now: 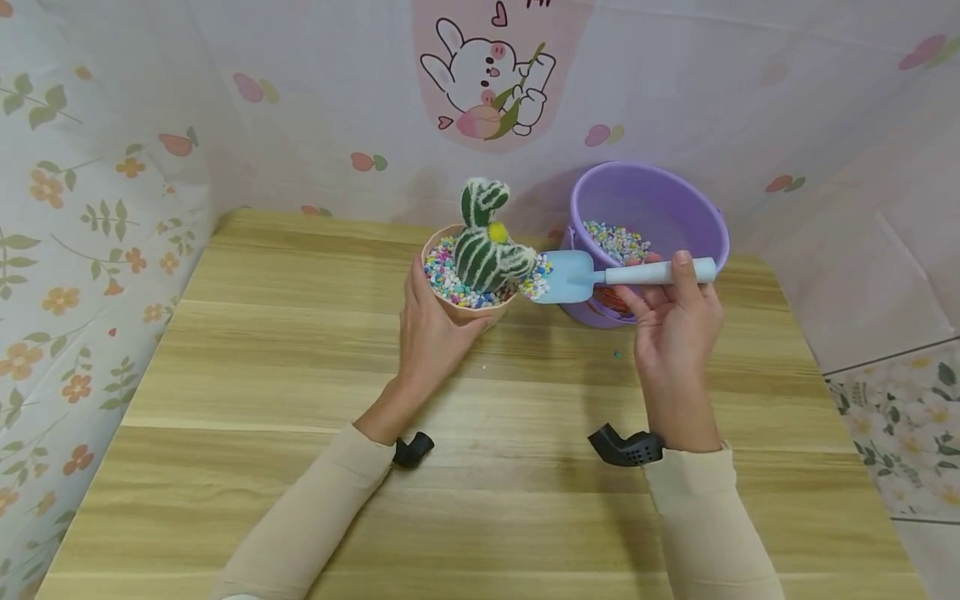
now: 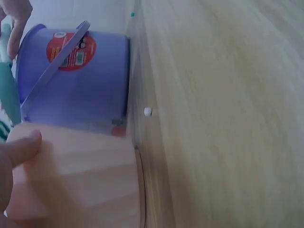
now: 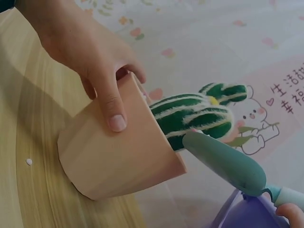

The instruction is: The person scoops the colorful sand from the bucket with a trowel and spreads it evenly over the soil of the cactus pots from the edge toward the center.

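A peach flowerpot [image 3: 114, 147] holds colourful pebbles [image 1: 444, 268] and a green knitted-looking cactus [image 1: 483, 250] with a yellow pompom. My left hand [image 1: 435, 337] grips the pot near its rim, thumb along the outer wall. In my right hand [image 1: 678, 333] is a light blue trowel [image 1: 573, 277], its handle pinched between thumb and fingers. The trowel's blade carries pebbles at its tip and lies level over the pot's right rim, close by the cactus. The right wrist view shows the blade's underside [image 3: 232, 164] beside the cactus.
Right behind the trowel stands a purple bucket [image 1: 648, 179] with more pebbles [image 1: 618, 242] inside and a handle hanging down its front. A white pebble [image 2: 147, 111] and a teal one [image 1: 617, 354] lie loose on the wooden table [image 1: 525, 500]. Patterned cloth [image 1: 315, 100] hangs behind.
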The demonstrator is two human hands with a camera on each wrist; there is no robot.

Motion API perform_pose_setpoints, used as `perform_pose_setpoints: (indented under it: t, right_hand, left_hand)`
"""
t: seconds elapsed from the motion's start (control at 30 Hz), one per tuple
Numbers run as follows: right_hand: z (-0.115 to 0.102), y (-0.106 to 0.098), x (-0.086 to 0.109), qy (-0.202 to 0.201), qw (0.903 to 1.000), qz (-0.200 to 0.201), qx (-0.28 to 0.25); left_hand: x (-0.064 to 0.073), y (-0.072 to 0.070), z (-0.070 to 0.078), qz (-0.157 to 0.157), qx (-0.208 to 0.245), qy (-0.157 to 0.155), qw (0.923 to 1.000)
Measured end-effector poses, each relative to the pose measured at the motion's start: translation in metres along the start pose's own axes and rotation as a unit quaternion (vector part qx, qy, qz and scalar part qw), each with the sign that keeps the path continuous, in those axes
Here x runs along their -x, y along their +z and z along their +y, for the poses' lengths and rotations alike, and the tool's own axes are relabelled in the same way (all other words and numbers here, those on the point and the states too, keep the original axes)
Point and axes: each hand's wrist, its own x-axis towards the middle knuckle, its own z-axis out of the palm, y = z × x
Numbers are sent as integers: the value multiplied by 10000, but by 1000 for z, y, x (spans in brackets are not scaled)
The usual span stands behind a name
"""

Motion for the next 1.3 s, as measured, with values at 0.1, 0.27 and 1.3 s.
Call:
perform_pose_setpoints:
  t: [0.1, 0.27, 1.3]
  right_hand:
    - [2, 0, 0, -3, 10000, 13, -25]
    - [7, 1, 0, -116, 9999, -85, 9]
    - [14, 5, -3, -428, 9959, -474, 647]
  left_hand:
    - [-5, -3, -6, -314, 246, 103, 9992]
    - [-13, -8, -16, -807, 873, 99, 9929]
    - [5, 8, -1, 128, 403, -62, 9991]
